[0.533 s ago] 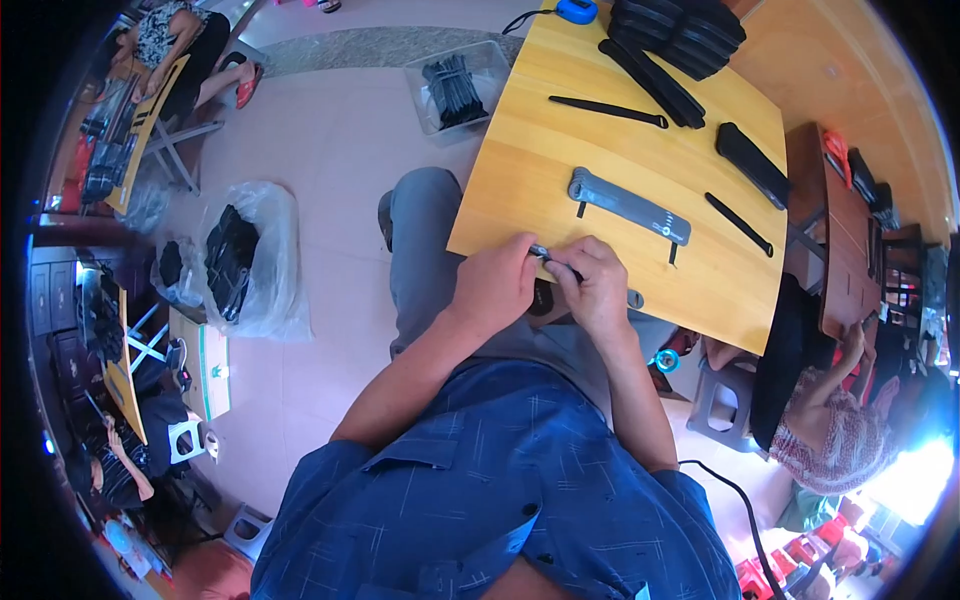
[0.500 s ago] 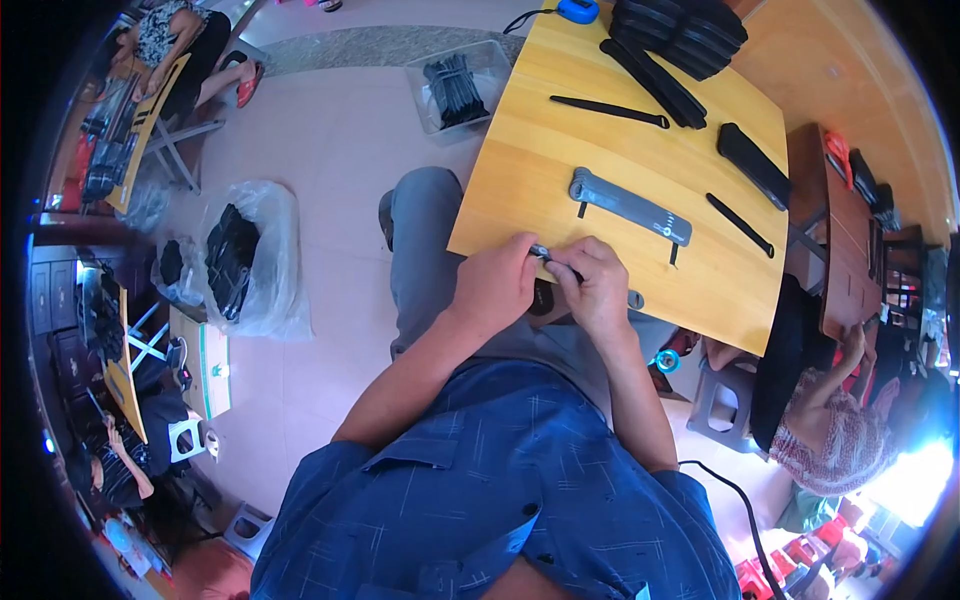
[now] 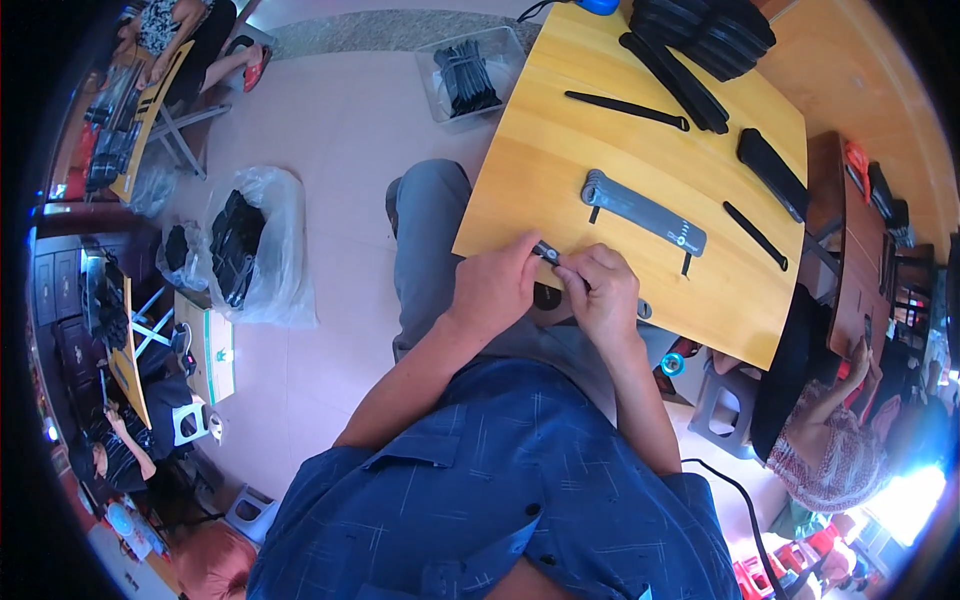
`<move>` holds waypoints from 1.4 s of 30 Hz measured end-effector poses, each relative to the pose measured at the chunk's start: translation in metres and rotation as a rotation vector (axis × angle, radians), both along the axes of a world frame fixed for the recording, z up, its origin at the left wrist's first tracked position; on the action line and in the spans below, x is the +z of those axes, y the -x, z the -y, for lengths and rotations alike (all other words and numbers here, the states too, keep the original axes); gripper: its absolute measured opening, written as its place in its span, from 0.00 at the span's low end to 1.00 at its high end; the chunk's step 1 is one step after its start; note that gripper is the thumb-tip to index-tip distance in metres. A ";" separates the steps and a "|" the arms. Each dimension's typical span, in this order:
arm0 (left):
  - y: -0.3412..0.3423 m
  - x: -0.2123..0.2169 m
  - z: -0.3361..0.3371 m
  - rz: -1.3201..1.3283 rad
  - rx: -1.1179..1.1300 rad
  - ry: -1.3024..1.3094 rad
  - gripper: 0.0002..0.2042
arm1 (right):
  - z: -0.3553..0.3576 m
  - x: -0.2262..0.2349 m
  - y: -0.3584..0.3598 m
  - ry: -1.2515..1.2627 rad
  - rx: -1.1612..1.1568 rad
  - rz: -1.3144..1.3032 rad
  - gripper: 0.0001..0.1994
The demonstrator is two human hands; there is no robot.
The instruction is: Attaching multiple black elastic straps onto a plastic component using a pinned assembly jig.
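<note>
Head view, looking down: a small dark part with a grey tip [image 3: 547,252] is pinched between the left hand [image 3: 497,288] and the right hand [image 3: 601,296], both closed around it at the near edge of a yellow wooden table [image 3: 520,160]. Just beyond the hands, a grey flat bar [image 3: 643,212] is laid on the table. Black strips [image 3: 626,108] are spread farther back. A clear bag of dark parts [image 3: 248,245] is seen on the floor to the left.
</note>
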State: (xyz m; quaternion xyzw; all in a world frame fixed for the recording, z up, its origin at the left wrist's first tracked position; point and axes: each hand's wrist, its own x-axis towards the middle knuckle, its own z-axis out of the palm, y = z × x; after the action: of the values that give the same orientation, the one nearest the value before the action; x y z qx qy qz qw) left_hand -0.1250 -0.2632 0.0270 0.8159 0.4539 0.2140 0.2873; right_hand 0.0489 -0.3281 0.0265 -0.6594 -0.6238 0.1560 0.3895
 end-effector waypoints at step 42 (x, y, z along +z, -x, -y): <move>0.013 0.009 -0.053 -0.046 -0.327 -0.031 0.09 | 0.007 0.001 0.004 -0.138 -0.030 0.094 0.05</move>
State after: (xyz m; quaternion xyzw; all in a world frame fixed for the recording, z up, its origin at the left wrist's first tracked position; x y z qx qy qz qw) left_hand -0.1380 -0.2099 0.0358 0.8880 0.3179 0.1526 0.2952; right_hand 0.0447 -0.3350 0.0277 -0.6468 -0.6408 0.0760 0.4065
